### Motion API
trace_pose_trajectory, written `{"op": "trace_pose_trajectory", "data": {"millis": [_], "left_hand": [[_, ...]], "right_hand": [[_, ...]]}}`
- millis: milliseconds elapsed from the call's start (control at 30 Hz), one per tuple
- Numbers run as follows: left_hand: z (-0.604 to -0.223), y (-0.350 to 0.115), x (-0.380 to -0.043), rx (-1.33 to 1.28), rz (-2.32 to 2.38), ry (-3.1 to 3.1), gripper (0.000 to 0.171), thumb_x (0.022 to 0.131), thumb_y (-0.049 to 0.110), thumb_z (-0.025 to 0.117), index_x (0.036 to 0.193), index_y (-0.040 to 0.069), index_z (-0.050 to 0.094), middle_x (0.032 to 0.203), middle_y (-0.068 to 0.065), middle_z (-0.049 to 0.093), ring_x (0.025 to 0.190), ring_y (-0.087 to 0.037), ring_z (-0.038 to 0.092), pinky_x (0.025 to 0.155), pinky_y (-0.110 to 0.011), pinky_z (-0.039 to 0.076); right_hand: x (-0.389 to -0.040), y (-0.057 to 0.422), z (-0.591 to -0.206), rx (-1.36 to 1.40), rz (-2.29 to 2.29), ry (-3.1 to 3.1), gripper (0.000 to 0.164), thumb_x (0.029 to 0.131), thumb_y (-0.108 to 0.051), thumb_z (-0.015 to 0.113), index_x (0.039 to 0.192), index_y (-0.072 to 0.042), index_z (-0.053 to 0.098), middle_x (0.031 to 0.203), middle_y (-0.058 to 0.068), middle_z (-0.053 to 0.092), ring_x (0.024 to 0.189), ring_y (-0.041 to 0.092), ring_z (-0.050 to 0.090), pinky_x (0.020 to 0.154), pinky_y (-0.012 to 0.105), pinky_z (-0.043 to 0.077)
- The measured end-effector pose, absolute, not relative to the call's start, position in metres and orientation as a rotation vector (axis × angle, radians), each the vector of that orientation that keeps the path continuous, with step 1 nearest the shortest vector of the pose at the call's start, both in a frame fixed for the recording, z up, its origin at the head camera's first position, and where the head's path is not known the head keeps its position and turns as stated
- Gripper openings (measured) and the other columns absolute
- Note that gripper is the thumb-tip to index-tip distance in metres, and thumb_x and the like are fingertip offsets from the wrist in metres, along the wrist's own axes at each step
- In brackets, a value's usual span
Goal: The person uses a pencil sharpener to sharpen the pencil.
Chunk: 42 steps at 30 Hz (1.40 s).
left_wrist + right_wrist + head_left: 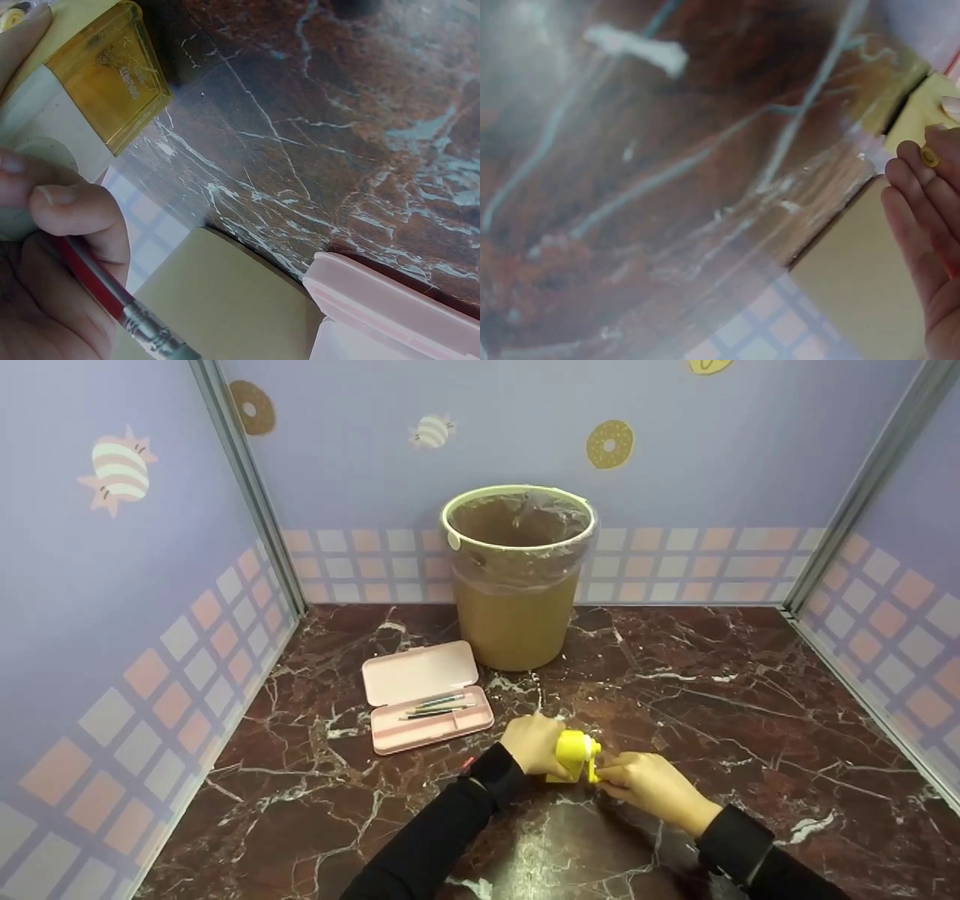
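Grasping the yellow sharpener [571, 746] with the left hand [531, 742] at the near side of the marbled tabletop [750, 720]; holding a red pencil [94, 277] in that hand too; pinching the crank [592, 769] with the right hand [651, 784]; facing an open pink pencil case [420, 673] with pencils [441, 705] inside, and a lined bin [517, 622] beyond

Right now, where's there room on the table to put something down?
There's bare table right of the bin, beyond the right hand's fingers, and between the pink case and left wall. It's crowded around the yellow sharpener and between case and bin.
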<state>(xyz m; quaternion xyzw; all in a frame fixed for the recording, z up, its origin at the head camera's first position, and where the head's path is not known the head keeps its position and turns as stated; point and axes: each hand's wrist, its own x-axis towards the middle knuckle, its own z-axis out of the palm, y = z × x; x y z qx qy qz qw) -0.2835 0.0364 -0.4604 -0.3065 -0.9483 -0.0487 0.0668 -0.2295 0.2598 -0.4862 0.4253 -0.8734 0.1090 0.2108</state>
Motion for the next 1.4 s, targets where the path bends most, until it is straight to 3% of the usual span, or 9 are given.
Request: {"op": "trace_pose_trajectory", "data": {"millis": [500,733,1033,1400], "left_hand": [[-0.458,0.034,-0.284,-0.935,-0.191,-2.867,0.053,0.062,0.051,0.093,0.092,0.014,0.072,0.086,-0.003,0.075,0.076,-0.023,0.072,0.063,-0.037,0.058],[-0.457,0.034,-0.283,-0.933,-0.176,-2.863,0.05,0.062,0.049,0.091,0.092,0.015,0.072,0.087,-0.003,0.076,0.075,-0.02,0.071,0.063,-0.036,0.057],[-0.456,0.037,-0.283,-0.969,-0.176,-2.856,0.048,0.063,0.047,0.092,0.092,0.014,0.071,0.086,-0.003,0.076,0.074,-0.021,0.07,0.063,-0.036,0.057],[-0.456,0.037,-0.284,-0.987,-0.138,-2.855,0.048,0.063,0.046,0.092,0.094,0.016,0.072,0.087,-0.001,0.076,0.077,-0.021,0.071,0.065,-0.036,0.057]], "right_hand": [[-0.222,0.26,-0.454,1.202,0.26,-2.276,0.025,0.071,-0.015,0.088,0.094,-0.013,0.08,0.082,-0.002,0.076,0.068,0.009,0.069,0.063,0.025,0.057],[-0.223,0.263,-0.448,1.183,0.258,-2.304,0.028,0.073,-0.013,0.088,0.1,-0.011,0.081,0.086,0.0,0.078,0.072,0.012,0.071,0.065,0.027,0.058],[-0.229,0.265,-0.441,1.142,0.241,-2.234,0.027,0.069,-0.009,0.089,0.095,-0.01,0.08,0.083,-0.002,0.077,0.069,0.01,0.07,0.064,0.026,0.058],[-0.246,0.267,-0.435,1.084,0.254,-2.258,0.025,0.073,-0.011,0.087,0.097,-0.008,0.079,0.086,0.004,0.078,0.071,0.015,0.071,0.065,0.03,0.06]]}}
